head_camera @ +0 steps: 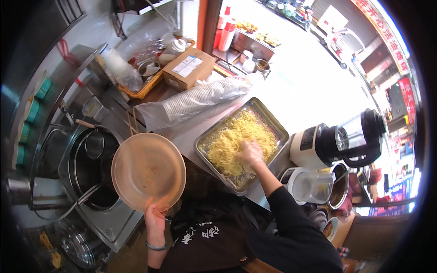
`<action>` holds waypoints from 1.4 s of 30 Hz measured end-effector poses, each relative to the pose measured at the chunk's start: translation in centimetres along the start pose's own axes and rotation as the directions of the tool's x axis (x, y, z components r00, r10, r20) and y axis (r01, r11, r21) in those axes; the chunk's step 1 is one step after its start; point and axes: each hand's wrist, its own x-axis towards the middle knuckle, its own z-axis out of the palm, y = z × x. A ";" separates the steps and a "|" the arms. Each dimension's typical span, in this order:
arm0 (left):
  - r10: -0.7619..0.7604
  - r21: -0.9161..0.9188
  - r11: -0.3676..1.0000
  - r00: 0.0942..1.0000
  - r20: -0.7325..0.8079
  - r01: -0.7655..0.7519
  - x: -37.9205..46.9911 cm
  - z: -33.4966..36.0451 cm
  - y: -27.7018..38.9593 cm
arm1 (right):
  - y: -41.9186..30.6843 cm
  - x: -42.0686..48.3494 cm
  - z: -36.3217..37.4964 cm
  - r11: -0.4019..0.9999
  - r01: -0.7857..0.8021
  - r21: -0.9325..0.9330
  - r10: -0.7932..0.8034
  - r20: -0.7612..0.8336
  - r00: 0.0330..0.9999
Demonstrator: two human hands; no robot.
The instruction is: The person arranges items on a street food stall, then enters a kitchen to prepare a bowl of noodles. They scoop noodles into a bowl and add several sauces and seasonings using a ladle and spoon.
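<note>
My left hand [156,215] grips the near rim of a round, translucent plastic bowl [150,167], thumb over the edge and fingers behind its wall. The bowl is tilted so its inside faces me, with a few small brown specks on its bottom. My right hand [251,153], in a clear disposable glove, is curled into a heap of thin yellow noodles [222,146]; some fingertips are hidden among the strands. These noodles lie loose in a rectangular metal tray [239,188] on the counter.
Left is a deep cooking pot [104,177] with a wire strainer [94,145]. Behind the tray lie bagged stacked cups [201,97], a cardboard box [188,68] and a wicker basket [146,90]. A blender [321,143] and a digital scale [288,179] with a clear container [312,187] stand right.
</note>
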 end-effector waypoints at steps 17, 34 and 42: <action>0.120 0.000 0.993 0.993 0.012 -0.120 6.1 -1.8 -2.9 | 0.2 0.4 -4.2 0.969 0.245 -0.042 -0.248 -0.191 0.950; 0.111 -0.076 0.916 0.430 -0.896 -0.395 -9.9 -61.3 4.3 | -37.0 -25.8 22.3 0.496 0.866 0.062 -0.868 0.077 0.491; 0.089 -0.108 0.584 0.196 -0.976 -0.804 0.6 -91.2 8.5 | -51.2 -31.4 32.8 0.479 0.878 -0.024 -0.850 0.238 0.470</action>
